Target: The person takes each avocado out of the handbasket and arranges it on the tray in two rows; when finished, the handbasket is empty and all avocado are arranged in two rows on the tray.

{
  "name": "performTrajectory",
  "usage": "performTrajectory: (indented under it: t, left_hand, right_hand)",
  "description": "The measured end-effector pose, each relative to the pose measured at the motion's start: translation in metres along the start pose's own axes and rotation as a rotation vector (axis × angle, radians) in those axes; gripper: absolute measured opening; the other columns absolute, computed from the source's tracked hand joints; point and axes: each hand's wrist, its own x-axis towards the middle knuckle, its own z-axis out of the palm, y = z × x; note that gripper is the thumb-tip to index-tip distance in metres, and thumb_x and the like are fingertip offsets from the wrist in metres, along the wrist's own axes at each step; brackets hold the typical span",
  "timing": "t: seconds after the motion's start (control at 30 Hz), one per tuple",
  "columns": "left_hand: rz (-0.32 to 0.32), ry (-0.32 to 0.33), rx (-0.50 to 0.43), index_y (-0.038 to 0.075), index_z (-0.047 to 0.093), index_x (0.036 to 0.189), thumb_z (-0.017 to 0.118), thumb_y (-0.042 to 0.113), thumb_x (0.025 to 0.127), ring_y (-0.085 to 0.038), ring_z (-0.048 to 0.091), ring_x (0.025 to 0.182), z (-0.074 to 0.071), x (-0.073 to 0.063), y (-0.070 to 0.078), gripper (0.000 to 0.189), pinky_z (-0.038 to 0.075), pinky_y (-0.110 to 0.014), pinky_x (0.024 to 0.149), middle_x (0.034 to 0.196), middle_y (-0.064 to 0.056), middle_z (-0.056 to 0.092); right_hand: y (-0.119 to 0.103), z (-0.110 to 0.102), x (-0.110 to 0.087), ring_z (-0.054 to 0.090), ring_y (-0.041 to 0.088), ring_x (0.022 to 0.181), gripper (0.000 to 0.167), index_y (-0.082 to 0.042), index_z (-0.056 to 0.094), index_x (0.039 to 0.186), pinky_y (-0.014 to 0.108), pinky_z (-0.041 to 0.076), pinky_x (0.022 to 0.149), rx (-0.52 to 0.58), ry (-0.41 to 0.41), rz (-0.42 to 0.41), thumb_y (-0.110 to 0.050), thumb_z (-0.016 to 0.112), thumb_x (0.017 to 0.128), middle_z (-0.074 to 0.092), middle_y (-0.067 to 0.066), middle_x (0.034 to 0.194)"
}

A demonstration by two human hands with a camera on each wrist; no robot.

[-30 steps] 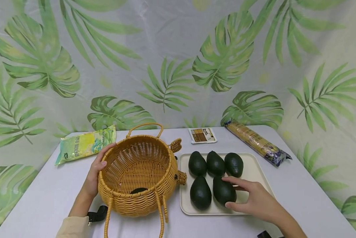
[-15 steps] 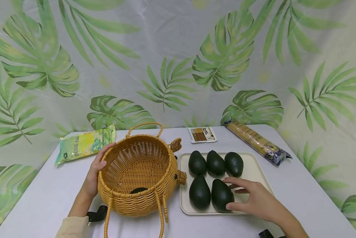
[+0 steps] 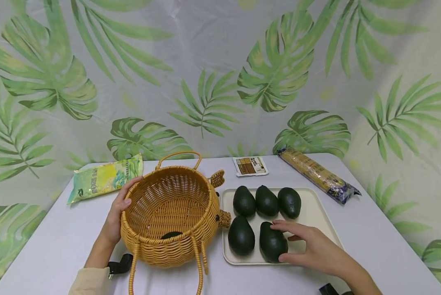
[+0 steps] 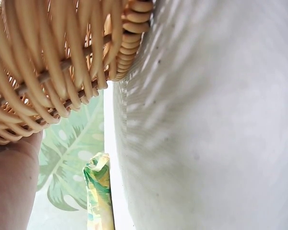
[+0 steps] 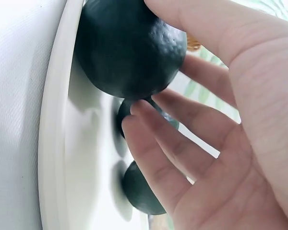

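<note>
A woven wicker basket (image 3: 169,254) with an animal snout and ear stands left of centre in the head view. My left hand (image 3: 116,215) holds its left side, thumb at the rim. Low inside it shows part of a dark green object (image 3: 171,235), mostly hidden by the front wall. To the right, a cream tray (image 3: 314,205) bears several dark avocados. My right hand (image 3: 312,248) grips the near-right avocado (image 3: 273,243) between thumb and fingers; its rounded end (image 5: 129,52) fills the top of the right wrist view. Another avocado (image 3: 241,236) lies just left of it.
Behind the basket lies a green and yellow packet (image 3: 106,180). A small brown and white packet (image 3: 251,166) lies behind the tray, and a long gold packet (image 3: 316,174) lies at the back right. The basket's front handle (image 3: 199,266) hangs toward the near edge.
The near-left avocado has shifted left and slightly back on the tray. The near-right avocado has moved a little left with my right hand. My left hand stays on the basket.
</note>
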Motion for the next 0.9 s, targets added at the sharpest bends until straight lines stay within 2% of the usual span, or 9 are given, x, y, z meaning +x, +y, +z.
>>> performTrajectory:
  t: [0.17, 0.33, 0.47, 0.6, 0.9]
  left_hand:
    - [0.004, -0.010, -0.004, 0.014, 0.032, 0.161, 0.027, 0.025, 0.103, -0.023, 0.044, 0.138, -0.0005, 0.0008, -0.0001, 0.059, 0.047, -0.028, 0.100, 0.154, -0.003, 0.041]
    - [0.018, -0.029, -0.006, 0.015, 0.031, 0.162, 0.027, 0.023, 0.103, -0.021, 0.044, 0.138, -0.0018, 0.0001, -0.0005, 0.059, 0.046, -0.028, 0.101, 0.154, -0.003, 0.041]
    - [0.005, -0.013, -0.008, 0.014, 0.031, 0.161, 0.027, 0.023, 0.103, -0.023, 0.044, 0.138, -0.0014, -0.0010, -0.0005, 0.060, 0.047, -0.028, 0.100, 0.154, -0.004, 0.041]
    - [-0.001, -0.001, -0.004, 0.013, 0.031, 0.161, 0.027, 0.024, 0.103, -0.024, 0.044, 0.138, -0.0007, -0.0010, 0.0001, 0.060, 0.046, -0.027, 0.100, 0.154, -0.005, 0.040]
    - [0.002, -0.011, -0.007, 0.013, 0.031, 0.161, 0.027, 0.023, 0.103, -0.023, 0.044, 0.138, 0.0003, -0.0007, 0.0007, 0.060, 0.047, -0.028, 0.100, 0.154, -0.005, 0.040]
  right_hand:
    - [-0.0006, 0.0009, 0.0010, 0.057, 0.002, 0.126, 0.062, -0.017, 0.060, 0.139, 0.034, 0.059, 0.085, -0.004, 0.039, 0.011, -0.035, 0.085, 0.085, 0.063, 0.012, 0.142]
    - [-0.0012, 0.0024, 0.0029, 0.061, 0.010, 0.125, 0.064, -0.014, 0.059, 0.141, 0.035, 0.059, 0.086, -0.009, 0.041, 0.030, -0.036, 0.083, 0.086, 0.061, 0.012, 0.143]
    - [-0.0017, 0.0025, 0.0037, 0.061, 0.014, 0.126, 0.067, -0.014, 0.058, 0.143, 0.035, 0.059, 0.087, -0.020, 0.036, 0.049, -0.039, 0.082, 0.086, 0.061, 0.010, 0.144]
    - [-0.0019, 0.0021, 0.0041, 0.062, 0.016, 0.125, 0.068, -0.015, 0.057, 0.143, 0.034, 0.058, 0.088, -0.044, 0.050, 0.027, -0.039, 0.083, 0.086, 0.062, 0.008, 0.143]
    - [-0.0030, 0.0008, 0.0021, 0.061, 0.006, 0.125, 0.067, -0.012, 0.059, 0.142, 0.034, 0.059, 0.086, -0.047, 0.083, -0.011, -0.034, 0.085, 0.084, 0.063, 0.010, 0.142]
